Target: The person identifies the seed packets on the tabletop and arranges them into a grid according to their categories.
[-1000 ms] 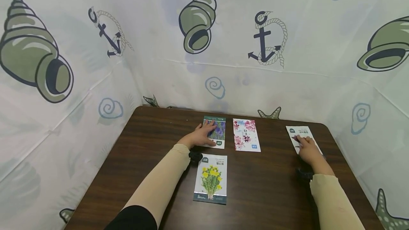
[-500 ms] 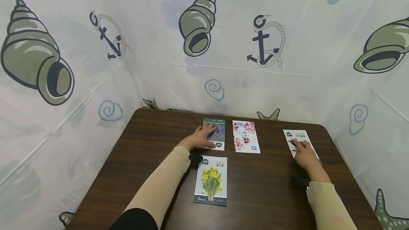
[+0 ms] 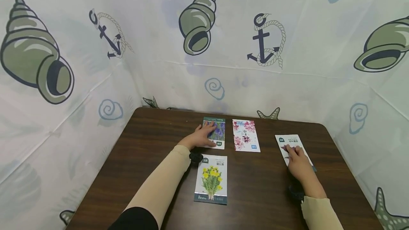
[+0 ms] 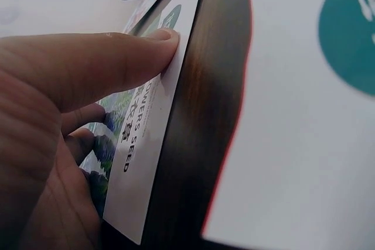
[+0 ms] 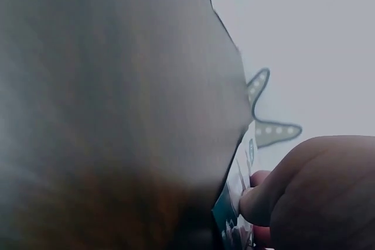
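My left hand (image 3: 198, 138) rests with spread fingers on a green-topped seed packet (image 3: 219, 131) showing purple flowers. In the left wrist view, the thumb (image 4: 137, 57) presses on that packet's white strip, printed "FLOWERS SEED". Over on the right, my right hand (image 3: 300, 166) touches a white seed packet (image 3: 289, 139) with dark reddish pictures. The right wrist view has its thumb and fingertips against the face of this packet (image 5: 235, 174); the hand covers part of it.
Between the hands, at the back, lies a packet with pink blossoms (image 3: 246, 136). A packet with yellow flowers (image 3: 211, 180) lies nearer, beside my left wrist. All are on a dark wooden table (image 3: 262, 194); a sea-patterned cloth (image 3: 236, 81) hangs behind it.
My right hand has moved the white packet along the table, leftward and nearer to me. The left hand and the other packets have stayed in place.
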Demonstrator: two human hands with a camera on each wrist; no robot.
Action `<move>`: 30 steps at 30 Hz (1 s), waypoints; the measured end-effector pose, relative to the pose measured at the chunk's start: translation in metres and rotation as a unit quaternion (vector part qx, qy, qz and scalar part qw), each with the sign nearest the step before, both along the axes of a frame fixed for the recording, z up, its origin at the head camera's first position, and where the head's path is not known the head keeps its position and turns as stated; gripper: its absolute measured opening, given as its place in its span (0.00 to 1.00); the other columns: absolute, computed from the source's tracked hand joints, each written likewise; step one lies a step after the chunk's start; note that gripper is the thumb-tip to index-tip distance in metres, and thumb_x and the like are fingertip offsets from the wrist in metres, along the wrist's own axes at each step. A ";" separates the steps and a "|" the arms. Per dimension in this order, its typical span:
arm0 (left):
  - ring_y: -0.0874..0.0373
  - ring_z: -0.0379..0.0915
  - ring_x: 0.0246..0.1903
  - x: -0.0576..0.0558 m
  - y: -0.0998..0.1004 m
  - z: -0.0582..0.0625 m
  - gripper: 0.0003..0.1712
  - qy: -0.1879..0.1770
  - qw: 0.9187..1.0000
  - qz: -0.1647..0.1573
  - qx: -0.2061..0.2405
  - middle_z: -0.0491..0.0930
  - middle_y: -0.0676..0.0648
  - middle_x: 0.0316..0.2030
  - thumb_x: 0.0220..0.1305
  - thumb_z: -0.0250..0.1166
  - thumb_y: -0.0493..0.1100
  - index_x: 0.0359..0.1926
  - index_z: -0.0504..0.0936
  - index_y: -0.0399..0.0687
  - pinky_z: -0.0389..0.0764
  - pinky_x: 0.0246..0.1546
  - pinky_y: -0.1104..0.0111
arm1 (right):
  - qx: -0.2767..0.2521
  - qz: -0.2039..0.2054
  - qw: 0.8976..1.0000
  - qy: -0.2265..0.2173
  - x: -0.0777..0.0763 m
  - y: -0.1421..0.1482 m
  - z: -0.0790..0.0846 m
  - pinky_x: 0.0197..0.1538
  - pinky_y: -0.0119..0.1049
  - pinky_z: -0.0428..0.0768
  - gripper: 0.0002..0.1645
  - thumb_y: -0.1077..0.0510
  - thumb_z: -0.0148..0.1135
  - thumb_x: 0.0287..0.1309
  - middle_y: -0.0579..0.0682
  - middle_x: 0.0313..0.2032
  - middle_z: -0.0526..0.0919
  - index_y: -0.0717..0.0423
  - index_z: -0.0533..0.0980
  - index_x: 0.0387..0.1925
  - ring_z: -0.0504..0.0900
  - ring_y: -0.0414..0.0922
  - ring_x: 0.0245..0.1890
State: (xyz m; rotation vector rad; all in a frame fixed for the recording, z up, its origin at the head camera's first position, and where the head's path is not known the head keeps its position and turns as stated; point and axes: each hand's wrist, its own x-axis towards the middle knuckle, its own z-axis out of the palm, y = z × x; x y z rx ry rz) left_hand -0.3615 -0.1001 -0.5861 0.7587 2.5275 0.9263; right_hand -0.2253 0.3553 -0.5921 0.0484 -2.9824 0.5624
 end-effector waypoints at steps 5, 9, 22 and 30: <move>0.45 0.20 0.89 0.001 0.000 0.002 0.57 0.007 1.000 0.001 -0.009 0.38 0.46 0.90 0.70 0.76 0.54 0.89 0.53 0.49 0.26 0.87 0.41 | -0.005 0.011 1.000 0.025 0.015 -0.012 0.000 0.64 0.75 0.77 0.31 0.65 0.52 0.76 0.78 0.63 0.69 0.67 0.70 0.77 0.77 0.76 0.56; 0.45 0.20 0.89 0.001 0.001 0.002 0.57 0.006 1.000 -0.001 -0.009 0.38 0.46 0.90 0.71 0.76 0.53 0.89 0.53 0.50 0.25 0.87 0.42 | -0.003 0.016 0.999 0.041 0.024 -0.017 -0.003 0.61 0.73 0.80 0.30 0.65 0.54 0.75 0.77 0.61 0.72 0.66 0.72 0.75 0.79 0.75 0.55; 0.44 0.20 0.89 0.002 0.002 -0.001 0.58 0.002 1.000 -0.001 -0.013 0.38 0.45 0.90 0.70 0.76 0.53 0.89 0.53 0.49 0.25 0.87 0.42 | 0.013 0.012 1.000 -0.006 0.045 -0.026 -0.004 0.67 0.77 0.75 0.32 0.61 0.56 0.77 0.82 0.72 0.67 0.61 0.70 0.79 0.72 0.84 0.67; 0.44 0.21 0.89 0.001 0.002 0.001 0.57 0.006 1.000 0.005 -0.012 0.38 0.45 0.90 0.70 0.77 0.52 0.89 0.53 0.49 0.25 0.87 0.42 | 0.011 -0.013 0.996 -0.084 0.057 -0.039 0.009 0.63 0.84 0.70 0.37 0.56 0.56 0.79 0.75 0.78 0.61 0.52 0.64 0.84 0.66 0.83 0.71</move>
